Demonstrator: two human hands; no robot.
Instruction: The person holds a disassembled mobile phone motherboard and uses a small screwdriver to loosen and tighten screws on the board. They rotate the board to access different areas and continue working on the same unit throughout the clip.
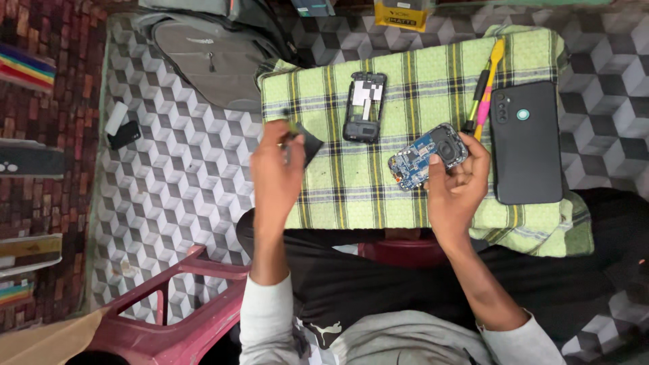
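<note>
My right hand (454, 187) holds a blue circuit board (426, 155) with a dark round part, lifted a little over the green checked cloth (405, 88). Near the cloth's left edge, my left hand (276, 177) pinches a small flat black part (307, 143). A black phone frame (365, 107) with white pieces inside lies on the cloth between and beyond my hands. A black phone back cover (526, 142) rests face down at the right. A yellow and pink prying tool (488, 88) and a dark screwdriver (475, 101) lie beside it.
A grey backpack (209, 57) lies at the far left of the cloth. A small white and black item (122, 126) sits on the patterned floor mat (169, 196). A maroon plastic stool (182, 304) stands at my lower left. A yellow box (401, 13) is at the far edge.
</note>
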